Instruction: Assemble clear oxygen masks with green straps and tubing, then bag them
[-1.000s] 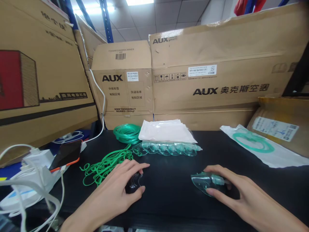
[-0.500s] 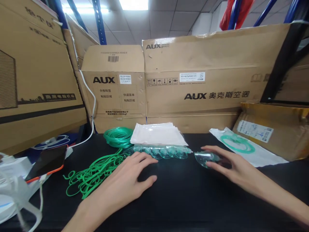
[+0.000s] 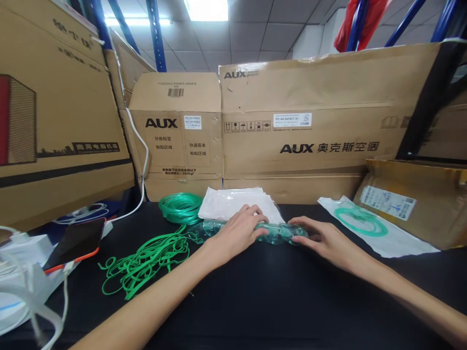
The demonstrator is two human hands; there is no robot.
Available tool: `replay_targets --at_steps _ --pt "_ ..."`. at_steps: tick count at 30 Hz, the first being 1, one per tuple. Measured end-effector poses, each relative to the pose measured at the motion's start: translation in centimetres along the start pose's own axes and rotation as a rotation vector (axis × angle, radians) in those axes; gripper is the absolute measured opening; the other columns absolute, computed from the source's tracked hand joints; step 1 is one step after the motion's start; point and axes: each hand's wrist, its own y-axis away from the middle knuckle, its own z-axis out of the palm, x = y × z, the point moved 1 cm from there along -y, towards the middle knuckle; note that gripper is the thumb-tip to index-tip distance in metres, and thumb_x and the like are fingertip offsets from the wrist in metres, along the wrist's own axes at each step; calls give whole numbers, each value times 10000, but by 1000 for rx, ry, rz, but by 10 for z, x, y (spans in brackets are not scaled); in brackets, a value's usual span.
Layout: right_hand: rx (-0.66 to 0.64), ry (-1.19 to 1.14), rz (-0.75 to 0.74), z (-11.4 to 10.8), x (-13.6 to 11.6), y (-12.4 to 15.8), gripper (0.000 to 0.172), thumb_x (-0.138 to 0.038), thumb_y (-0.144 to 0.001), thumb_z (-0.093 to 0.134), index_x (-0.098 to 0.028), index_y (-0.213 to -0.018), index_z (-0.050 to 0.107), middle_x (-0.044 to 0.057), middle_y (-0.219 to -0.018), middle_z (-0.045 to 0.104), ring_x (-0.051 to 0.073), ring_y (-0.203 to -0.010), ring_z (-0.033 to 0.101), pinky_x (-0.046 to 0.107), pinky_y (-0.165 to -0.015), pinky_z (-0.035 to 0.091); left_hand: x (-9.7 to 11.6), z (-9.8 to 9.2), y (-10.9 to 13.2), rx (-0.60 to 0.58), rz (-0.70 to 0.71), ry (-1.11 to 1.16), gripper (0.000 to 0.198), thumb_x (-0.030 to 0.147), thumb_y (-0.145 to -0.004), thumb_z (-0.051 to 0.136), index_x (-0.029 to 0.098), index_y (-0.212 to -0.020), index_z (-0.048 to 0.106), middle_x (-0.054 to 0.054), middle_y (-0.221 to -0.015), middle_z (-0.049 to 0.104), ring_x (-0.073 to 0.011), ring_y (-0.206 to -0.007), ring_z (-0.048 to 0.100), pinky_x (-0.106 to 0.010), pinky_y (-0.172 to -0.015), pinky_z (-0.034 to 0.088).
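Note:
A row of clear green plastic face masks [image 3: 272,237], nested one against another, lies across the middle of the black table. My left hand [image 3: 239,231] reaches over the row, its bent fingers and thumb gripping the masks near the middle. At the right end, my right hand [image 3: 324,240] pinches a mask [image 3: 294,234] between fingers and thumb, right up against the others. Part of the row is hidden under my left hand. Behind it lies a stack of white pouches [image 3: 233,201].
Left of the masks are a coil of green tubing [image 3: 180,206] and a tangle of green straps [image 3: 148,262]. A phone [image 3: 76,243] and white cables sit farther left. On the right, a white pouch [image 3: 394,238] carries coiled tubing [image 3: 361,221]. Cardboard boxes [image 3: 292,170] wall the back.
My right hand has brought its mask left to the end of the row. My left hand has moved right and forward onto the masks. The view has shifted slightly.

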Motion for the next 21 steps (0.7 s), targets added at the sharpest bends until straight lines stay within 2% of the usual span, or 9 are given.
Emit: replay_targets --at_steps 3,7,10,13,17,21 --pt "4 48 -33 3 -6 1 413 -543 -1028 658 -289 -1353 672 62 -1343 737 269 -1143 732 378 -939 622 -4 -2 0 -3 9 15 301 357 -1065 654 183 -1298 735 -119 -1338 612 -285 -1286 578 -414 -1124 481" --pt "-7 145 -81 7 -18 0 427 -539 -1042 638 -272 -1373 684 81 -1318 751 273 -1040 746 384 -864 610 -9 -4 -1 -34 14 16 300 384 -1057 670 211 -1291 746 -100 -1292 619 -267 -1238 617 -380 -1080 501" --pt "-44 219 -133 7 -23 -2 415 -500 -1074 590 -274 -1411 676 90 -1335 749 287 -1097 743 405 -944 591 -8 -7 0 -40 1 -13 300 367 -1066 654 203 -1298 750 -108 -1280 621 -274 -1212 625 -387 -1049 514" --pt "-84 304 -174 8 -26 -7 357 -431 -1091 543 -267 -1364 703 117 -1292 743 316 -1093 748 457 -975 584 -3 -8 2 -32 -17 -62 289 306 -1070 639 170 -1299 751 -127 -1263 621 -290 -1198 616 -415 -1046 519" --pt "-89 402 -195 13 -24 -12 346 -376 -1087 489 -236 -1317 707 150 -1166 704 337 -931 747 512 -850 607 7 -4 5 -16 -30 -132 254 162 -1074 576 149 -1262 746 -134 -1272 614 -282 -1204 595 -412 -1045 530" --pt "-53 433 -216 17 -21 -15 346 -398 -1082 507 -217 -1315 689 173 -1240 634 344 -1016 717 507 -873 613 14 4 4 5 -85 -191 259 57 -1047 528 118 -1197 730 -154 -1281 611 -291 -1207 594 -410 -998 574"
